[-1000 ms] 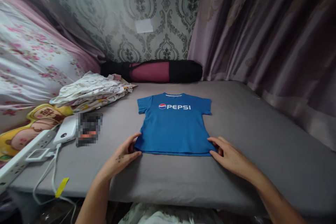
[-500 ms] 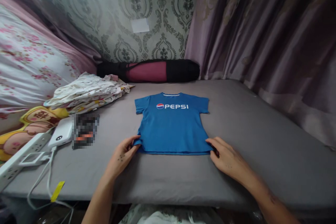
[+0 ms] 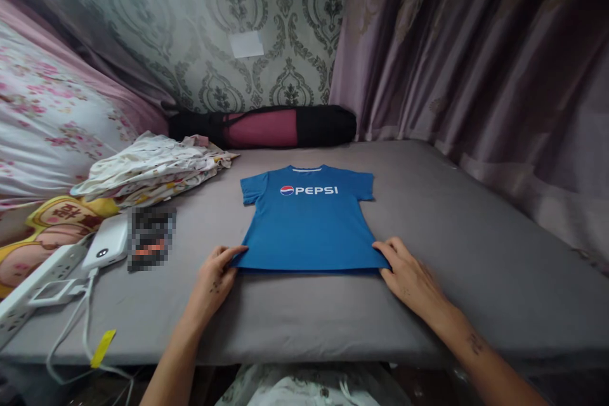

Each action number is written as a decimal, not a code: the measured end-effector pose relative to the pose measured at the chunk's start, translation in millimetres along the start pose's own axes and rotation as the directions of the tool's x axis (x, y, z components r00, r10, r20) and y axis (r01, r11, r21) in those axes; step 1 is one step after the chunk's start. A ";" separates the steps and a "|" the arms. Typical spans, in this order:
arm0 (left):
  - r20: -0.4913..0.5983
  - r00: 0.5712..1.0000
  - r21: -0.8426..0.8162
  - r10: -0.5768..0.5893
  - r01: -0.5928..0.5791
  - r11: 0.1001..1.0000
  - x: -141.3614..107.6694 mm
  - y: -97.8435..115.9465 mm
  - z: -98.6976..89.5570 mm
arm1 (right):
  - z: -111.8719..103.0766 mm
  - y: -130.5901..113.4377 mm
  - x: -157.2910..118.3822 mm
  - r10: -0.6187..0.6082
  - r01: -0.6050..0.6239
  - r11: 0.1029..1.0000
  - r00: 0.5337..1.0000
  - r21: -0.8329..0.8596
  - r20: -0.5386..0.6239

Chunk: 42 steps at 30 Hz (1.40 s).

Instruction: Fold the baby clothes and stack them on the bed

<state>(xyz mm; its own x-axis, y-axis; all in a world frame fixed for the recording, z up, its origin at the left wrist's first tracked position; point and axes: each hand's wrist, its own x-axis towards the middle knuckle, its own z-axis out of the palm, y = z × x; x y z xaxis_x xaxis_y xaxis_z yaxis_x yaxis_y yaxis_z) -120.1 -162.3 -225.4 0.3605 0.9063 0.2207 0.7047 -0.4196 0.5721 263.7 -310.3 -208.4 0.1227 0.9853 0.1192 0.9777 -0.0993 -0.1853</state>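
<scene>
A blue T-shirt (image 3: 309,222) with a white PEPSI print lies face up on the grey sheet, its collar away from me and its hem toward me. My left hand (image 3: 216,279) pinches the left corner of the hem between thumb and fingers. At the right corner of the hem, my right hand (image 3: 406,273) is closed on the fabric. The hem is stretched fairly straight between both hands, and the shirt widens toward it.
Folded patterned cloths (image 3: 152,168) lie at the back left. Nearer are a white power bank (image 3: 107,242), a power strip (image 3: 42,285) with cables, a yellow cushion (image 3: 61,219) and a pixelated item (image 3: 151,238). A black and pink roll (image 3: 261,128) lies along the wall.
Both hands have drawn the hem corners outward, the left one more clearly. The bunched lower left side is now smooth and the hem is tauter. The view has shifted slightly.
</scene>
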 end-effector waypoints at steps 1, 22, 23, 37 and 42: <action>-0.015 0.999 0.012 0.047 -0.047 0.999 -0.5 0.2 -0.5 | 0.2 1.7 0.1 -0.049 0.049 0.998 0.999 0.036 -0.011; 0.319 0.919 0.081 0.233 -0.271 0.959 5.9 9.5 -34.4 | -46.0 8.5 10.0 -0.216 0.179 0.974 0.917 0.138 0.334; 0.309 0.927 0.087 0.215 -0.252 0.964 15.6 13.0 -32.8 | -50.1 5.1 19.8 -0.220 0.184 0.974 0.905 0.133 0.365; 0.144 0.984 0.306 0.104 -0.144 0.941 153.5 61.9 113.9 | 66.4 -107.6 177.4 -0.083 0.067 0.992 0.985 0.110 0.148; 0.121 0.991 0.390 0.059 -0.102 0.915 138.6 24.6 90.7 | 66.4 -61.9 167.2 0.026 -0.030 0.998 0.996 0.048 0.081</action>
<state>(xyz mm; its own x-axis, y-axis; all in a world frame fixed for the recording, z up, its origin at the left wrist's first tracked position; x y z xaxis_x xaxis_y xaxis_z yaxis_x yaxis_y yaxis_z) 2.6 -51.6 -252.4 0.4726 0.8672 0.1571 0.8465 -0.4962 0.1930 212.3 -130.2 -241.8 0.1336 0.9904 0.0345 0.9643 -0.1219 -0.2352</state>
